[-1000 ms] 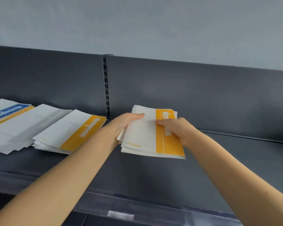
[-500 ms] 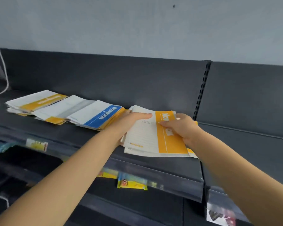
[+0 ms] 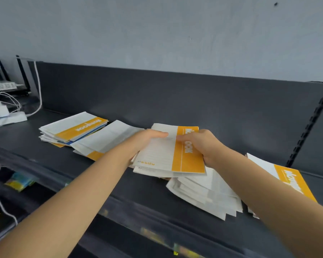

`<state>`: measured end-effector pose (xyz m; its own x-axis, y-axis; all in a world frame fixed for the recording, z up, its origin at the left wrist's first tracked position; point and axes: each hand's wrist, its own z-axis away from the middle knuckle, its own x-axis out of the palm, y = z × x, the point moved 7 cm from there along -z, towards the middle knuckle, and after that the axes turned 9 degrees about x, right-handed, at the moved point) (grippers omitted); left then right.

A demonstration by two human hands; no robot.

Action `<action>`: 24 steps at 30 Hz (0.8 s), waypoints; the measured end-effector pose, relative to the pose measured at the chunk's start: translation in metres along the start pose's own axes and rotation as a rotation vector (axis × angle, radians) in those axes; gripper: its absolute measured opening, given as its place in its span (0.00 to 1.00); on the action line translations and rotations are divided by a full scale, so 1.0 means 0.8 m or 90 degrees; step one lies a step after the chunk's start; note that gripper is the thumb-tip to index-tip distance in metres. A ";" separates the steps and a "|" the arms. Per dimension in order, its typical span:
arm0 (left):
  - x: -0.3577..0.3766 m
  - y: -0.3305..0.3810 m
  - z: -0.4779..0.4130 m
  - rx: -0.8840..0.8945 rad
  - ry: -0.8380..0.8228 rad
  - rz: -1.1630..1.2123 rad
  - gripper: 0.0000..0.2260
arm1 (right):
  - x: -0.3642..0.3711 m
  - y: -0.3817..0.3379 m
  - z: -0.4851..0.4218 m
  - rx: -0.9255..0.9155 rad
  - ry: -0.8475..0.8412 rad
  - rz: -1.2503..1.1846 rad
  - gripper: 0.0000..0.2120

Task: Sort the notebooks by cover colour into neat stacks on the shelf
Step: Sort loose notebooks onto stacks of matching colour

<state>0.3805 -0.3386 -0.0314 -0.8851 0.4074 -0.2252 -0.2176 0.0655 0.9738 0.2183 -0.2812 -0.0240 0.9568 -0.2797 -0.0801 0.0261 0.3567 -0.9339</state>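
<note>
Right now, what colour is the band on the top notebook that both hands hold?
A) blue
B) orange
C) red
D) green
B: the top notebook, gripped by the left hand and the right hand, has an orange band along its right side.

The held notebooks [image 3: 162,155] are white with a broad orange band carrying white lettering. The far stack [image 3: 73,129] looks the same, with blue edges showing beneath. The fanned pile [image 3: 203,192] is plain white. Shelf [image 3: 119,183] dark grey, wall [image 3: 157,34] pale blue-grey.
</note>
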 end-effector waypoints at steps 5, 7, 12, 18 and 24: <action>-0.067 -0.008 -0.036 -0.043 0.021 -0.003 0.13 | 0.067 -0.024 -0.035 0.000 -0.036 0.025 0.40; -0.091 -0.011 -0.053 -0.027 0.018 -0.051 0.11 | 0.090 -0.031 -0.046 0.003 -0.041 0.028 0.38; -0.161 -0.027 -0.095 0.031 0.000 -0.081 0.14 | 0.154 -0.043 -0.082 -0.003 -0.020 0.030 0.34; -0.233 -0.048 -0.144 0.092 -0.056 -0.097 0.08 | 0.236 -0.063 -0.111 -0.008 0.117 0.122 0.42; -0.269 -0.074 -0.167 0.113 -0.114 -0.109 0.12 | 0.268 -0.050 -0.149 0.011 0.266 0.225 0.34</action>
<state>0.5286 -0.5521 -0.0451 -0.7513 0.5298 -0.3935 -0.2687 0.2990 0.9156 0.3874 -0.4618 -0.0451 0.7115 -0.4698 -0.5225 -0.2670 0.5071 -0.8195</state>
